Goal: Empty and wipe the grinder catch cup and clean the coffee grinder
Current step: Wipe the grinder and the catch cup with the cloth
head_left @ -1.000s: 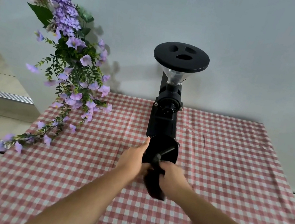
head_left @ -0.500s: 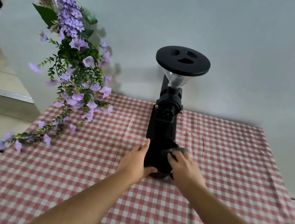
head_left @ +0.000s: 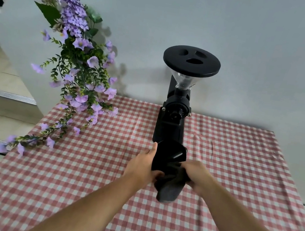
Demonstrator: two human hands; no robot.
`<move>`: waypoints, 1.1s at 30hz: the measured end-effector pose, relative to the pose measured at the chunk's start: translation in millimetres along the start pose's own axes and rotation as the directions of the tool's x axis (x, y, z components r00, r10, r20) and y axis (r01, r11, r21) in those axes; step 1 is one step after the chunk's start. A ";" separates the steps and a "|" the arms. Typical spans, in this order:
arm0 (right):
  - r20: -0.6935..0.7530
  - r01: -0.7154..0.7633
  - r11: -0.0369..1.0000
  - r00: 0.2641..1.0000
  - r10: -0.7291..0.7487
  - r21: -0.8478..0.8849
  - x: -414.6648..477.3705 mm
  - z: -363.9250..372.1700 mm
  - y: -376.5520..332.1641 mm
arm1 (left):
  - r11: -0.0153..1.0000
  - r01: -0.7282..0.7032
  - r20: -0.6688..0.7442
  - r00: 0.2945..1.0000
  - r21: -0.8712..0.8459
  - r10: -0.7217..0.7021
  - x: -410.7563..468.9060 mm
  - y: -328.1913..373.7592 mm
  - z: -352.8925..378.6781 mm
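Catch cup (head_left: 170, 154), black, tilted, held at centre of frame just in front of grinder base. Left hand (head_left: 144, 166) wraps cup's left side, thumb up along wall. Right hand (head_left: 196, 175) clenched on dark cloth (head_left: 169, 186), which hangs below cup. Beneath: red-white checked tablecloth (head_left: 239, 170). Behind: black coffee grinder (head_left: 173, 118), round lid (head_left: 192, 61) on clear hopper. Upper left: purple flowers (head_left: 73, 51) against white wall (head_left: 260, 42).

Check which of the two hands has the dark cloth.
The right hand grips the dark cloth, which hangs below it. The left hand holds the black catch cup instead.
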State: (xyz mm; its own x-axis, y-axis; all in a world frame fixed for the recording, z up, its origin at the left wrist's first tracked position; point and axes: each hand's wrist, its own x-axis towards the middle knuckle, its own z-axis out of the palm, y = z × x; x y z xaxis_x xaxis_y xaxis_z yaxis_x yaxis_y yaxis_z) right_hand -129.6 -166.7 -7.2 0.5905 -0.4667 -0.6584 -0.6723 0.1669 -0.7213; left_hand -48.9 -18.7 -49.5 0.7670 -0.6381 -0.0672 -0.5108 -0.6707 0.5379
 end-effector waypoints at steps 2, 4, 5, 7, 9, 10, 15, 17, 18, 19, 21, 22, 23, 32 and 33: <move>-0.085 -0.084 0.960 0.990 0.110 0.266 -3.1 2.5 -0.7 | 0.999 0.011 -0.010 1.000 -0.032 -0.012 -1.8 -0.4 -0.5; -0.170 -0.097 0.896 0.968 0.186 0.433 -7.8 5.2 -2.6 | 0.998 0.011 -0.032 0.999 -0.060 -0.013 -3.3 -1.1 -0.6; -0.219 -0.072 0.871 0.955 0.201 0.487 -8.9 6.3 -3.3 | 0.998 0.006 -0.034 0.999 -0.068 -0.008 -3.8 -1.2 -0.7; -0.331 0.037 0.883 0.934 0.136 0.469 -11.1 9.4 -3.3 | 0.997 -0.007 -0.034 0.999 -0.076 0.004 -4.0 -1.1 0.3; -0.402 0.186 0.943 0.914 -0.063 0.276 -11.1 14.2 0.0 | 0.997 -0.005 -0.019 1.000 -0.073 0.004 -3.0 -0.8 0.7; -0.394 0.272 0.955 0.896 -0.207 0.118 -10.0 17.0 4.5 | 0.998 0.001 -0.008 1.000 -0.058 -0.001 -1.9 -0.9 0.7; -0.025 0.410 0.593 0.809 -0.588 -0.693 -2.5 12.7 43.8 | 0.999 0.037 0.018 0.999 0.023 -0.037 -0.7 -1.1 1.1; -0.006 0.405 0.510 0.778 -0.628 -0.759 0.5 5.7 52.2 | 0.999 0.037 0.010 0.999 0.020 -0.038 -0.9 -0.1 1.8; -0.014 0.415 0.524 0.774 -0.633 -0.744 2.2 4.5 53.4 | 0.999 0.039 0.006 0.999 0.020 -0.039 0.1 -0.2 2.2; -0.009 0.427 0.536 0.776 -0.631 -0.728 3.2 5.9 53.3 | 0.999 0.046 0.004 0.999 0.018 -0.046 0.6 0.0 2.3; 0.023 0.443 0.534 0.784 -0.620 -0.720 2.9 12.1 51.6 | 0.998 0.062 0.003 0.998 0.012 -0.062 1.5 -0.3 2.3; 0.045 0.460 0.526 0.782 -0.622 -0.715 2.4 13.4 51.1 | 0.998 0.064 0.005 0.998 0.009 -0.064 1.8 -0.5 1.9; 0.080 0.488 0.511 0.774 -0.628 -0.708 2.2 12.0 51.0 | 0.998 0.059 0.008 0.998 0.010 -0.059 1.5 -0.4 1.2; -0.014 0.535 0.451 0.634 -0.774 -0.715 0.8 -28.1 14.0 | 1.000 0.005 0.006 1.000 -0.012 -0.005 0.1 -3.4 -1.7; 0.000 0.493 0.423 0.651 -0.759 -0.760 2.0 -24.8 12.5 | 1.000 0.001 0.002 1.000 -0.008 -0.001 -0.4 -2.8 -1.5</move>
State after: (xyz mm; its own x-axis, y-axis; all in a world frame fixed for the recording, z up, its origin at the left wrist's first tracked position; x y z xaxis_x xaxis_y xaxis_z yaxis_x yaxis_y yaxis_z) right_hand -147.9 -187.1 -12.2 0.8946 -0.4305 0.1195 -0.3322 -0.8198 -0.4664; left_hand -47.2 -16.0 -49.8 0.7670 -0.6379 -0.0694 -0.5066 -0.6684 0.5446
